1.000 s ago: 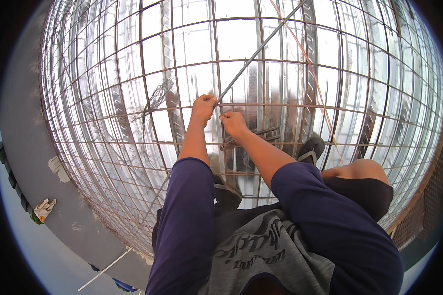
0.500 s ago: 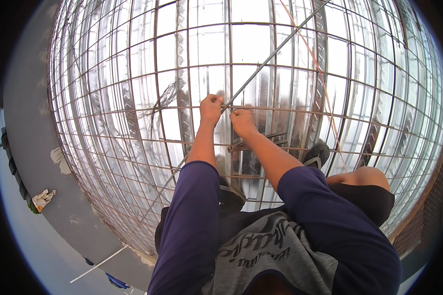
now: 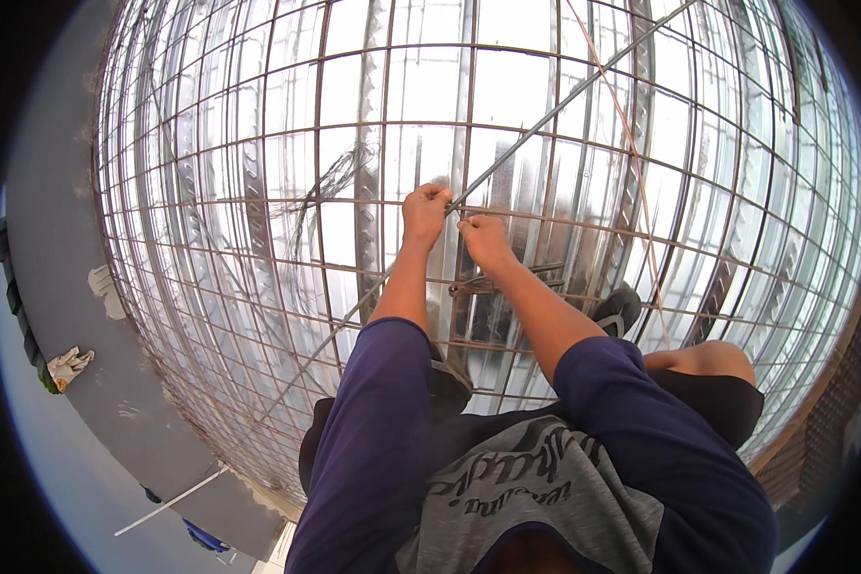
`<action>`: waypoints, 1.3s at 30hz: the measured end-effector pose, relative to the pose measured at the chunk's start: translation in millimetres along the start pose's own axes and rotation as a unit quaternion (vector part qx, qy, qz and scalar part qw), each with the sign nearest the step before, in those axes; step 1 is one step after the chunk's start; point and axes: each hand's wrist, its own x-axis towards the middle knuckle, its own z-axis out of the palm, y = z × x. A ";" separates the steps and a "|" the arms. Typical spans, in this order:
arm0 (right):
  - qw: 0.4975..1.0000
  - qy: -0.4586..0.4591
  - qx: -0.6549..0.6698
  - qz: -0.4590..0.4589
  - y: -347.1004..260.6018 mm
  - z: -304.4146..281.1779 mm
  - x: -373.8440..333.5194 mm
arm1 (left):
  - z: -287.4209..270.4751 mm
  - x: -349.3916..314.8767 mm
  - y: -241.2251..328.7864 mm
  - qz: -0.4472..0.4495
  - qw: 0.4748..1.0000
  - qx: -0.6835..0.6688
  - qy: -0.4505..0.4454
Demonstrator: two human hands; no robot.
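My left hand [image 3: 424, 216] is closed in a pinch beside a grey conduit-like pipe [image 3: 545, 117], where the pipe crosses a bar of the steel mesh [image 3: 354, 201]. On the other side of that crossing, a little lower, my right hand [image 3: 489, 243] is also pinched. Whatever lies between the fingertips of either hand is too small to make out. The pipe slants from the upper right, past my hands, to the lower left. Just below my right hand, a pincer-like metal tool [image 3: 457, 288] rests on the mesh, its long handles partly behind my forearm.
A loose bundle of thin wire [image 3: 327, 187] lies on the mesh left of my hands. Shiny corrugated metal sheeting [image 3: 507, 81] spreads beneath the bars. An orange line [image 3: 631, 143] runs down at the right. A grey wall edge [image 3: 53, 239] bounds the left, with a crumpled wrapper [image 3: 70, 367] there.
The view has shifted slightly, so the mesh and pipe appear farther right. Both hands stay pinched at the same crossing; my right hand has turned a little.
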 end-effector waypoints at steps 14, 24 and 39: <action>0.991 -0.042 0.088 0.090 -25.1 -19.8 -6.9 | -3.7 -15.8 -25.2 0.057 0.996 -0.053 -0.047; 0.928 -0.112 -0.341 -0.101 -76.7 -27.9 0.3 | 3.2 -22.8 -35.6 0.089 0.996 0.010 -0.008; 0.846 -0.011 -0.520 -0.119 -55.0 -16.5 4.0 | 12.3 -19.7 -32.7 0.048 0.997 0.000 0.055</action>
